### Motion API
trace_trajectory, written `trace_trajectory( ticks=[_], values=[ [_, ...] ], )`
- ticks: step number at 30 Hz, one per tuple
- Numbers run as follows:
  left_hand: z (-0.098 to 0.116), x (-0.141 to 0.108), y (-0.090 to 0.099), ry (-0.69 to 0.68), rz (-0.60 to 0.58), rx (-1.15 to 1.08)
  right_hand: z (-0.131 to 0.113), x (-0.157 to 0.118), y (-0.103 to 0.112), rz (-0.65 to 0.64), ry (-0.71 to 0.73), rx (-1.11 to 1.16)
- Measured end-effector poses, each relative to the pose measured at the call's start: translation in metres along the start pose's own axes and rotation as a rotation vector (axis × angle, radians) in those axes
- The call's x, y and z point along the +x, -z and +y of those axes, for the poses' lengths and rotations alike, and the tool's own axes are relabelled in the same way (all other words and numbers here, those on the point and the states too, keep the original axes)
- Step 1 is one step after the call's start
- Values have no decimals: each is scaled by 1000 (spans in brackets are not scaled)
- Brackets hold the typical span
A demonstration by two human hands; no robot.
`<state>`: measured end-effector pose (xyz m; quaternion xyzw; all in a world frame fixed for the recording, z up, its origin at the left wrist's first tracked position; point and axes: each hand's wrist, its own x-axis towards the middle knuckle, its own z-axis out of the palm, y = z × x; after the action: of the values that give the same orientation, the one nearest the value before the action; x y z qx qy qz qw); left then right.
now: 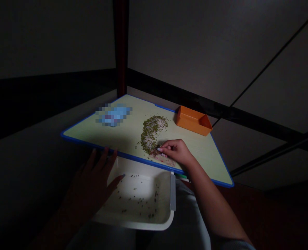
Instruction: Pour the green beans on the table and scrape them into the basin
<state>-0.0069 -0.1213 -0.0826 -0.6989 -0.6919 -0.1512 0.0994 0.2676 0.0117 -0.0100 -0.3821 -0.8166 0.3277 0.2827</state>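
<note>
A pile of small green grains (154,130), mixed with paler bits, lies in a curved heap on the pale board with a blue rim (195,149). My right hand (176,151) is at the near end of the heap, thumb and fingertips pinched together; whatever is between them is too small to name. Below the board's near edge is a white basin (135,194) with scattered dark grains inside. My left hand (99,177) is spread over the basin's left side, its fingertips by the board's blue edge, holding nothing.
An orange open tray (194,121) stands at the board's back right. Toward the left of the board lies a blurred blue item (114,115). A dark red post (121,52) and grey panels rise behind the board.
</note>
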Motion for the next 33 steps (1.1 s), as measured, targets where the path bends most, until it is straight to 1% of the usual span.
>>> trace_trajectory(
  ticks=[8,13,19,23,26,29,33],
  values=[
    [1,-1,3,16,-11,-23,0,4,-4,0,2,-52],
    [0,-1,0,28,-12,-13,0,4,-5,15,18,-103],
    [-2,-2,-2,17,9,17,2,5,-5,6,52,-223],
    [-3,-2,0,3,34,31,-6,10,-3,-35,70,-347],
    [-2,-2,3,9,16,30,-15,16,-2,-90,102,-461],
    [0,-2,4,27,-5,17,-21,21,-4,-127,165,-539],
    [-1,-2,4,35,-26,5,-20,20,-8,-106,201,-559]
  ],
)
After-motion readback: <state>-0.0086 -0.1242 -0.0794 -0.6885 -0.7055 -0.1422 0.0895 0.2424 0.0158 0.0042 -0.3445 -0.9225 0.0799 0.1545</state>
